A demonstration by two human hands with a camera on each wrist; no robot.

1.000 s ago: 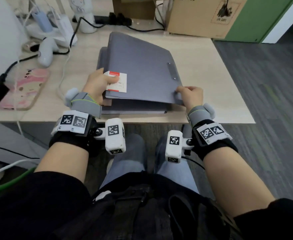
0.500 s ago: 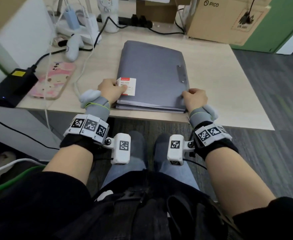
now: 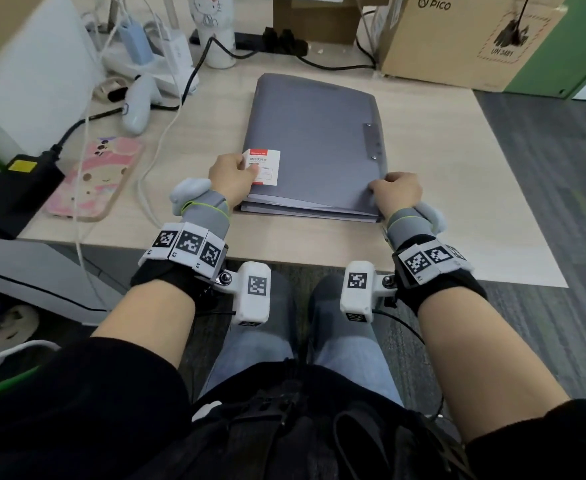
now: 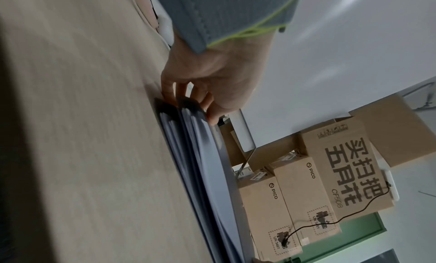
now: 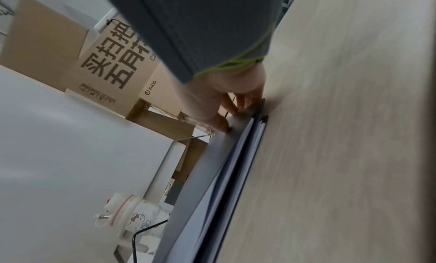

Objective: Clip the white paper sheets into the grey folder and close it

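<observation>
Grey folder [image 3: 314, 143] lies closed on our desk [image 3: 433, 161], near the front edge (white sheets [image 4: 205, 142] showing between its covers). Our left hand [image 3: 231, 176] pinches its near left corner; our right hand [image 3: 397, 194], fingers curled, grips the near right.

sleeves [image 3: 77, 403]: black | wristbands [image 3: 208, 211]: grey, green-edged | tags [image 3: 184, 242]: black-white squares | jeans [image 3: 250, 355]: blue

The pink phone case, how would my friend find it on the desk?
Start at the grey folder mid-desk and look left, past the white cable. The pink phone case lies flat near the desk's front edge, the only pink cartoon-printed thing there.
</observation>
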